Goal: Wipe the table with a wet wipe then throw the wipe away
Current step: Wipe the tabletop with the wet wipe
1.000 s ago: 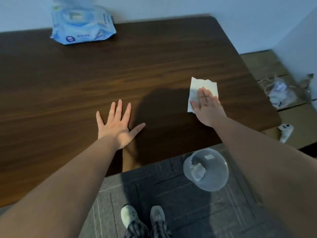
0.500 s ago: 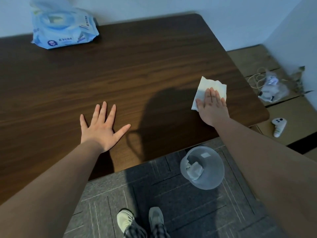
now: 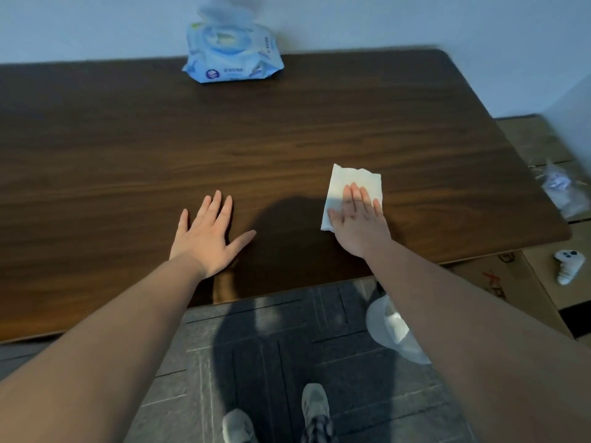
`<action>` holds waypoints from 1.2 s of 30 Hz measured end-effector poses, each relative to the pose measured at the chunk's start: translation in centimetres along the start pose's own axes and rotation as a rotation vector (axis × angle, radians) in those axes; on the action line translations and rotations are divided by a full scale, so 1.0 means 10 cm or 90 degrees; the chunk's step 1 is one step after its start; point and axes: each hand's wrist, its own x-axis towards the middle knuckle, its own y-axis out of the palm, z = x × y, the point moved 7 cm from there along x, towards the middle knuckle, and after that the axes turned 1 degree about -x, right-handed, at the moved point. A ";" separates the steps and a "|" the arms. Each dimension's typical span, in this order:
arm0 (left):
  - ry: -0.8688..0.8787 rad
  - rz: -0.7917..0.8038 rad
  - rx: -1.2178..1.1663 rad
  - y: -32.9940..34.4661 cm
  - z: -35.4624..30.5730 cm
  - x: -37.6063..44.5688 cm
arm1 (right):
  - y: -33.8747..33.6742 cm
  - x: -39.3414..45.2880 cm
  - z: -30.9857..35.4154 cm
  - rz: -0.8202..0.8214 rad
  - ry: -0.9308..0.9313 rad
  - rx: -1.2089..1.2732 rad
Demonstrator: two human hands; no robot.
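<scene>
A white wet wipe [image 3: 348, 179] lies spread flat on the dark wooden table [image 3: 287, 129], right of the middle near the front edge. My right hand [image 3: 359, 223] presses down on its lower half with the fingers flat and together. My left hand [image 3: 208, 238] rests palm-down on the bare wood to the left, fingers spread, holding nothing. On the floor below the table's front edge stands a clear plastic bin [image 3: 387, 330] with a crumpled wipe inside, partly hidden by my right forearm.
A blue pack of wet wipes [image 3: 232, 55] with its lid up sits at the table's far edge by the wall. Right of the table lie flattened cardboard [image 3: 511, 282], a white controller [image 3: 567, 265] and a plastic bag [image 3: 563, 190]. My shoes [image 3: 315, 407] stand on grey carpet.
My right hand has slid the wipe leftward, away from the table's right edge. The view has swung left, bringing the wipes pack toward the centre. My left hand stays flat on the table.
</scene>
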 end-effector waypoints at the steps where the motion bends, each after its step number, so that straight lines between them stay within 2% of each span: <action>1: -0.017 -0.002 0.004 -0.04 0.24 -0.10 | 0.04 -0.01 0.25 0.002 -0.020 -0.003; 9: -0.216 0.008 0.015 -0.18 2.21 -1.08 | 0.28 -0.14 2.29 -0.012 -0.195 -0.052; 14: -0.279 -0.002 -0.012 -0.12 2.98 -1.53 | 0.43 -0.29 3.35 0.009 -0.288 -0.075; 20: -0.280 -0.008 -0.014 -0.02 3.13 -1.49 | 0.57 -0.47 4.28 0.052 -0.357 -0.088; 25: -0.261 0.000 -0.039 0.04 3.19 -1.50 | 0.69 -0.55 4.75 0.058 -0.399 -0.098; 30: -0.257 -0.027 -0.036 0.02 3.16 -1.50 | 0.74 -0.63 5.00 0.068 -0.440 -0.103; 36: -0.253 -0.015 -0.036 0.02 3.14 -1.50 | 0.73 -0.74 4.90 0.072 -0.501 -0.124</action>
